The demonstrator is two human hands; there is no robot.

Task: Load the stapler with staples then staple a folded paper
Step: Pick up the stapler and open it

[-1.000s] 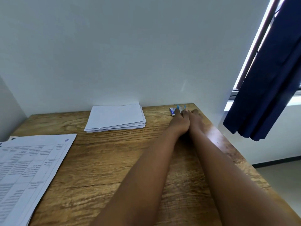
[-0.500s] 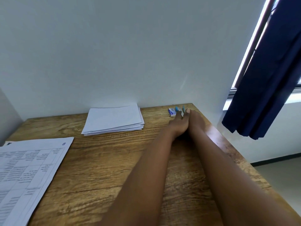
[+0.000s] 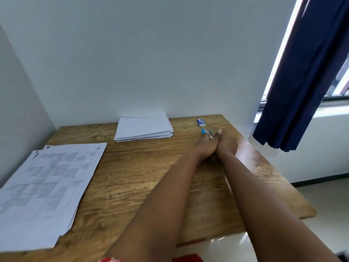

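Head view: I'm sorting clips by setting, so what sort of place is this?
Probably a plain office or study room: a wooden desk against a bare wall, a stack of white paper, printed forms, and a blue curtain at a window.

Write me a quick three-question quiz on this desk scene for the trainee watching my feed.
1. True or false: the small staple box lies on the wooden desk apart from both hands.
2. Which paper lies nearer the wall: A, the folded white stack, or B, the printed sheets?
3. Fill in: the blue stapler shows just past the ____ hand, which meets the right hand.

Key
1. True: bare wood shows between the box and the hands.
2. A: the stack sits at the far edge, the printed sheets at the near left.
3. Left: only the stapler's blue tip and a metal part show beyond the fingers.
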